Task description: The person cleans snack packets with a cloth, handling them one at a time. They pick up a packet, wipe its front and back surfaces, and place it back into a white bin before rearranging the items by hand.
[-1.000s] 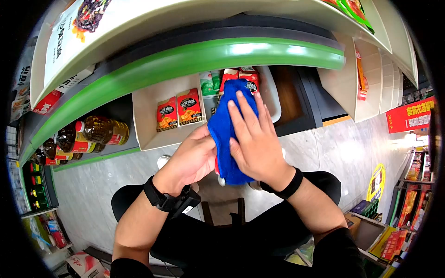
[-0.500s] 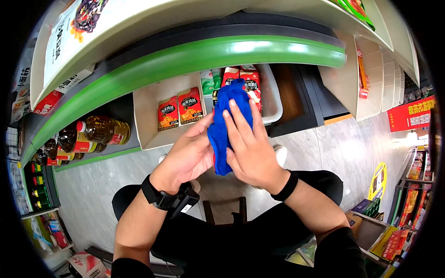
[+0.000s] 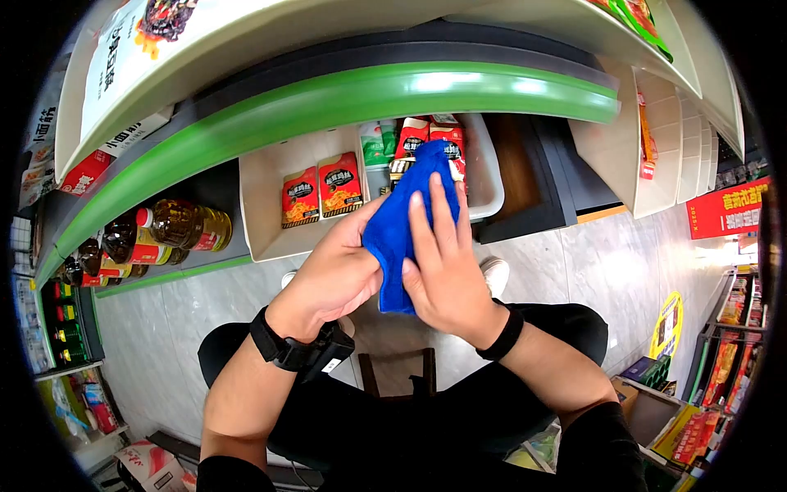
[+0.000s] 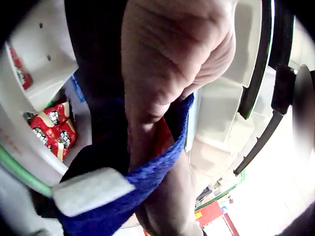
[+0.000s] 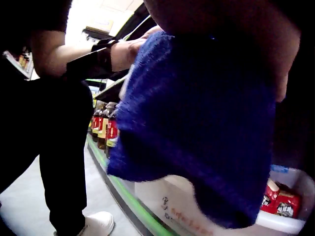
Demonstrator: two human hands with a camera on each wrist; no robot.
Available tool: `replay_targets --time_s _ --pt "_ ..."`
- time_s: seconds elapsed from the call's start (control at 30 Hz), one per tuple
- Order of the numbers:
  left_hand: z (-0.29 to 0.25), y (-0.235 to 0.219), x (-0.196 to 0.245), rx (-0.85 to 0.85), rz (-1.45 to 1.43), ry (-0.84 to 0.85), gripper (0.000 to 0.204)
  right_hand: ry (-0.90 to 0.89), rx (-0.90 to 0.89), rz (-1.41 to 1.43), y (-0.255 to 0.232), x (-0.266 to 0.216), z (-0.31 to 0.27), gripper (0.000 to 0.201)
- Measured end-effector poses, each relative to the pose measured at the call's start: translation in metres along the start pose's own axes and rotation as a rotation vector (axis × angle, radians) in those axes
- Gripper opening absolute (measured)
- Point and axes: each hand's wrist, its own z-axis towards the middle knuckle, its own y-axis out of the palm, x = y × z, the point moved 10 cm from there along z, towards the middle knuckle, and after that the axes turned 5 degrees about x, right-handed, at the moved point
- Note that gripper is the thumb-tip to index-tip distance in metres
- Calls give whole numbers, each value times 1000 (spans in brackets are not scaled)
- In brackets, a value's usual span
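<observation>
A blue cloth (image 3: 406, 246) lies between my two hands in the head view. My right hand (image 3: 449, 275) rests on it from above, fingers nearly straight and pressed along the fabric. From the other side my left hand (image 3: 332, 275) grips a red object (image 4: 162, 137), its fingers curled under the cloth's edge. The cloth covers most of that object, so I cannot tell its kind. A pale, round-ended piece (image 4: 93, 191) pokes past the cloth in the left wrist view. In the right wrist view the cloth hangs down from the right hand.
Ahead, a cream bin (image 3: 266, 176) holds red packets (image 3: 340, 184). Beside it, a white tub (image 3: 490, 176) has more red packets. A green shelf edge (image 3: 344, 98) curves above both. Oil bottles (image 3: 193, 225) stand at left, and a dark frame (image 3: 533, 189) is at right.
Against the cloth, my right hand shifts slightly down and back. The cloth's lower end rises and its folds change, while the left hand keeps its hold.
</observation>
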Motion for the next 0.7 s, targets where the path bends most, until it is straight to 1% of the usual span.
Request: replay_targets --time_s 0.03,0.1,0.17,0.23,0.3,0.37,0.4,0.47,0.57,0.6,0.67,0.7 --pt "0 -3 -4 -4 10 -12 66 -62 -16 -85 0 -8 0 65" --pt "0 -7 -12 -15 31 -35 67 -60 -7 -70 -4 -6 3 62" --pt "-2 -5 -13 4 6 -72 59 -52 -10 -37 -7 -1 6 61" --pt "-9 8 -5 52 -26 -109 52 -24 10 7 -10 5 11 60" --pt "-5 -7 -25 -12 108 -165 42 17 27 41 -13 13 16 57" --pt "-4 -13 -34 -55 197 -183 33 99 12 158 -14 25 21 53" --pt "-3 -12 -34 -66 219 -171 29 132 33 240 -14 29 20 50" --pt "-2 6 -22 -227 186 -79 36 199 78 404 -9 40 17 45" --pt "-3 19 -14 -114 71 -78 50 330 173 605 -6 53 15 36" --pt "-3 22 -13 -164 56 -72 52 419 157 609 -4 58 13 31" --pt "-2 27 -9 -265 26 -59 57 494 133 660 1 65 11 30" --pt "-1 26 -9 -259 31 -64 56 532 121 685 4 68 9 30"
